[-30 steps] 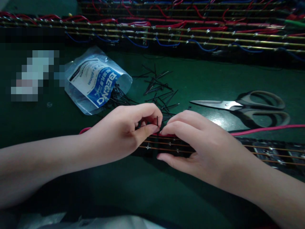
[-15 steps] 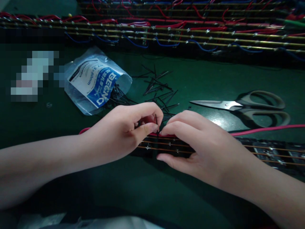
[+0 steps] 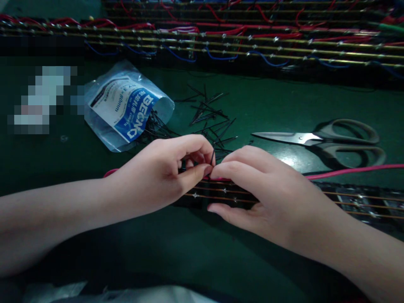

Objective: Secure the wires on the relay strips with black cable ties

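Observation:
My left hand (image 3: pixel 179 168) pinches a thin black cable tie (image 3: pixel 212 156) between thumb and index finger, its end pointing up. Below those fingertips runs a long black strip with copper-coloured wires and shiny joints (image 3: pixel 214 197). My right hand (image 3: pixel 265 185) spans this strip, thumb on the near side and fingers on the far side, the index fingertip beside the tie. A red cable (image 3: pixel 347 171) lies along the strip's far edge and passes under both hands. The tie's lower part is hidden by the fingers.
Loose black cable ties (image 3: pixel 210 111) lie scattered behind my hands. A clear plastic bag (image 3: pixel 126 107) with more ties is at the left. Scissors (image 3: pixel 315 139) lie at the right, blades pointing left. Similar wired strips (image 3: pixel 221 42) line the back of the green table (image 3: pixel 142 252).
The cable tie's free end has tilted to the right, and my left fingertips have shifted slightly, now meeting the right index fingertip. My right hand has barely moved.

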`<state>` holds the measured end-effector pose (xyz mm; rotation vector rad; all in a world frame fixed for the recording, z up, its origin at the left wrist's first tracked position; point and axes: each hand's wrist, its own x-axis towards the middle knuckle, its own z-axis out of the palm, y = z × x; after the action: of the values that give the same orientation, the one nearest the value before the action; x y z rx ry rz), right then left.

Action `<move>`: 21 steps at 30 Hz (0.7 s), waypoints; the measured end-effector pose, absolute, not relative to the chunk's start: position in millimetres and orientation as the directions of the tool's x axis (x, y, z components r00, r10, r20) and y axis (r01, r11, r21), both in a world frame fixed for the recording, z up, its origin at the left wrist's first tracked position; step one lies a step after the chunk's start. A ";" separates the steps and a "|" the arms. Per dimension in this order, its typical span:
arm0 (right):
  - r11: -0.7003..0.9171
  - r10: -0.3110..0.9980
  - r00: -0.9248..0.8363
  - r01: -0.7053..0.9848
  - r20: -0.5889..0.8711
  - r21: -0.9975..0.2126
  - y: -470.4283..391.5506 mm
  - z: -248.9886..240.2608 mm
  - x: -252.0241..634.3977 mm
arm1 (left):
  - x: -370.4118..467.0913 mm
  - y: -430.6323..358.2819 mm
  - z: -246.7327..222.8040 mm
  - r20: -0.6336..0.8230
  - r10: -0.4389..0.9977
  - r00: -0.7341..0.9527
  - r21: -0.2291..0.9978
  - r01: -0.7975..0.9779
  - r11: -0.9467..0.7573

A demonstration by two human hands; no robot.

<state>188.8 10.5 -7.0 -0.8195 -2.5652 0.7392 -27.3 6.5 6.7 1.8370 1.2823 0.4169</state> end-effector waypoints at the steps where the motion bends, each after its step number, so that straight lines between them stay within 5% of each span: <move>1: 0.698 0.613 -0.772 0.431 0.166 -0.572 10.7 -7.0 188.9 | -27.2 6.5 6.7 -0.183 0.887 0.425 0.785 0.606 -0.128; 21: 0.694 0.613 -0.774 0.430 0.161 -0.577 10.4 -8.0 191.3 | -27.5 6.0 6.8 -0.148 0.879 0.454 0.794 0.584 -0.168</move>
<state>191.3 10.4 -8.0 -0.8180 -2.5643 0.7484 -27.5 6.0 6.8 1.8666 1.2341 0.4427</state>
